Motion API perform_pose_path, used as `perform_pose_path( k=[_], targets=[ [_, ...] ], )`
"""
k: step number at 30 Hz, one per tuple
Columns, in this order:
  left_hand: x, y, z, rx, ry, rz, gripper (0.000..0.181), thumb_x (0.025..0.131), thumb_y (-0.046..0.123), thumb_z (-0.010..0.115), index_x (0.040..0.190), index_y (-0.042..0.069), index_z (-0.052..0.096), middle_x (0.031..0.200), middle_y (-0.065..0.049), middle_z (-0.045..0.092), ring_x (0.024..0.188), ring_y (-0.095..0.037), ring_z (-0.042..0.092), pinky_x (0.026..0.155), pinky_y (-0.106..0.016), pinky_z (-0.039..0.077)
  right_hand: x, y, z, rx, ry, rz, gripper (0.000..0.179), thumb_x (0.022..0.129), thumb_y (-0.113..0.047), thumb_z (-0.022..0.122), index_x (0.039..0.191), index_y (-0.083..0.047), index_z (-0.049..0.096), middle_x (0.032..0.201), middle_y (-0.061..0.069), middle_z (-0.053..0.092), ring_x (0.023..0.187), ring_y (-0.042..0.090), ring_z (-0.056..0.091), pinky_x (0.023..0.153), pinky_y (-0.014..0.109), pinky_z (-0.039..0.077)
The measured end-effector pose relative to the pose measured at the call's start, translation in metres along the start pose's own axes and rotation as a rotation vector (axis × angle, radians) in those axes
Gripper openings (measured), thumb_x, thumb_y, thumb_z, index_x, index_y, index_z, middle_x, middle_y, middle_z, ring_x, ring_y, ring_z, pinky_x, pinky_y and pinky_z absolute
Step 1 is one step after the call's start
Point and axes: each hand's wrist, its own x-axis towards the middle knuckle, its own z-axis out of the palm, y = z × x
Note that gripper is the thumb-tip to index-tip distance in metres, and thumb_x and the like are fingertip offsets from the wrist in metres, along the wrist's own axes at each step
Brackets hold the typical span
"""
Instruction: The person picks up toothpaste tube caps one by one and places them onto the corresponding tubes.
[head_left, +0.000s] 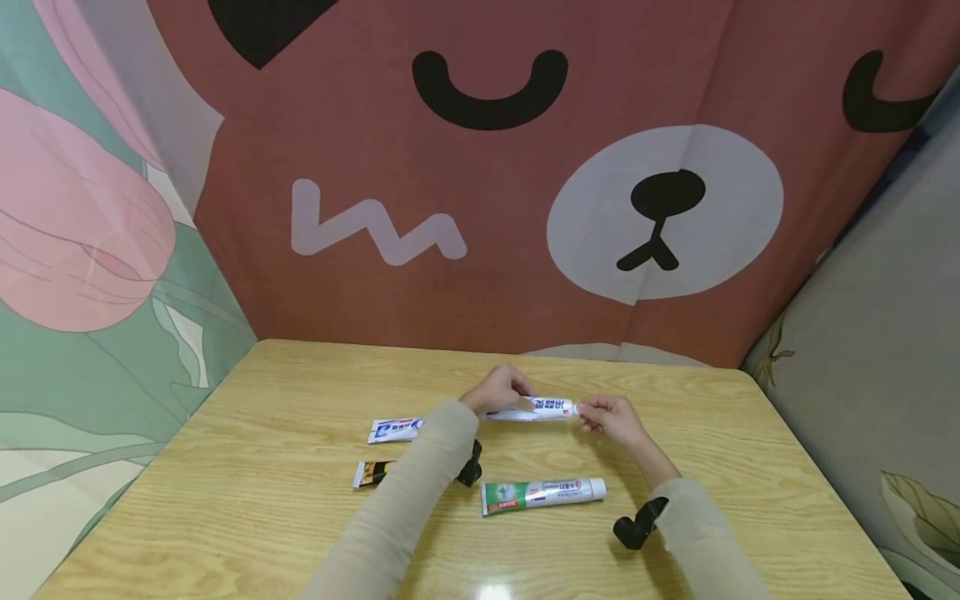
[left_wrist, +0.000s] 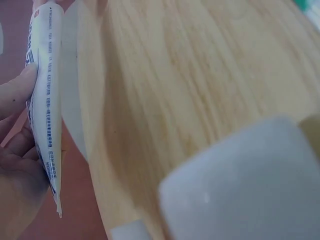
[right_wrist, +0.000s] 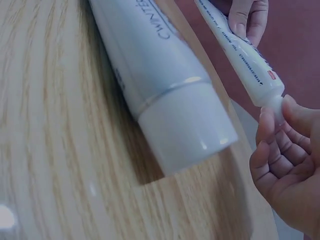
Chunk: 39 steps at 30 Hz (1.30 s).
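Note:
A white toothpaste tube [head_left: 552,406] with blue lettering is held up between both hands, its cap end to the right. My left hand [head_left: 501,387] grips the body of the tube; in the left wrist view the thumb [left_wrist: 20,90] presses on its printed side. My right hand [head_left: 611,418] pinches the small white cap [right_wrist: 272,110] between thumb and fingers. In the right wrist view the cap sits at the tube's end. Whether it is turned loose cannot be seen.
Closer to me on the wooden table [head_left: 262,433] lies a green and white toothpaste tube [head_left: 543,495], cap to the right. A blue and white tube [head_left: 395,429] and a black and yellow tube [head_left: 371,473] lie left, partly hidden by my left sleeve. A printed cloth hangs behind.

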Motion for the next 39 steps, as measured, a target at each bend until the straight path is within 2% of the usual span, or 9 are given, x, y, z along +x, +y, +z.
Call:
perform_pose_path(
  k=[7,15,21,26,30,35,39],
  targets=[
    [0.001,-0.005,0.007,0.042,-0.004,0.042,0.004,0.077,0.004,0.071,0.081,0.005,0.071,0.077,0.0,0.065,0.07,-0.011,0.057,0.063,-0.023,0.047,-0.001,0.008,-0.001,-0.027,0.003,0.066,0.025,0.092,-0.007,0.052,0.102,0.015,0.057,0.074,0.007,0.065,0.061,0.01,0.058,0.055,0.023,0.047],
    [-0.004,-0.014,0.013,0.095,-0.004,0.077,0.005,0.078,0.0,0.069,0.082,0.003,0.071,0.079,-0.002,0.065,0.07,-0.01,0.058,0.064,-0.022,0.048,-0.003,0.011,0.009,-0.076,0.027,0.06,0.025,0.09,-0.005,0.053,0.102,0.016,0.057,0.072,0.008,0.064,0.057,0.01,0.057,0.05,0.023,0.045],
    [-0.008,-0.015,0.01,0.124,0.007,0.082,0.012,0.085,0.0,0.061,0.094,0.0,0.07,0.09,-0.007,0.067,0.083,-0.015,0.06,0.07,-0.024,0.049,-0.004,0.012,0.015,-0.163,0.05,0.075,0.024,0.091,-0.005,0.052,0.103,0.015,0.056,0.069,0.007,0.063,0.054,0.01,0.057,0.047,0.023,0.044],
    [-0.015,-0.012,-0.001,0.057,0.033,0.068,0.021,0.09,0.006,0.055,0.106,-0.003,0.064,0.102,-0.011,0.064,0.094,-0.021,0.059,0.078,-0.03,0.049,-0.009,0.007,0.016,-0.239,0.12,0.08,0.025,0.09,-0.008,0.054,0.105,0.011,0.056,0.071,0.01,0.063,0.055,0.012,0.059,0.048,0.025,0.047],
    [-0.022,-0.014,-0.012,-0.006,0.043,0.066,0.026,0.092,0.012,0.054,0.112,-0.003,0.061,0.105,-0.01,0.062,0.093,-0.021,0.058,0.077,-0.03,0.049,-0.017,-0.003,0.014,-0.283,0.182,0.031,0.018,0.089,-0.007,0.055,0.095,0.01,0.06,0.072,0.015,0.063,0.056,0.018,0.059,0.05,0.029,0.05],
    [-0.035,-0.015,-0.022,-0.065,0.08,0.106,0.024,0.092,0.012,0.053,0.107,-0.005,0.062,0.095,-0.019,0.061,0.075,-0.025,0.057,0.064,-0.029,0.048,-0.026,-0.019,0.013,-0.298,0.175,-0.04,0.016,0.089,-0.007,0.056,0.086,0.008,0.06,0.073,0.019,0.062,0.056,0.022,0.059,0.047,0.026,0.046],
    [-0.053,-0.012,-0.025,-0.087,0.113,0.165,0.02,0.092,0.01,0.053,0.098,-0.006,0.064,0.087,-0.023,0.06,0.064,-0.021,0.05,0.058,-0.026,0.044,-0.036,-0.028,0.012,-0.305,0.153,-0.061,0.017,0.089,-0.01,0.057,0.086,0.007,0.06,0.074,0.02,0.062,0.058,0.025,0.059,0.045,0.024,0.042]
  ],
)
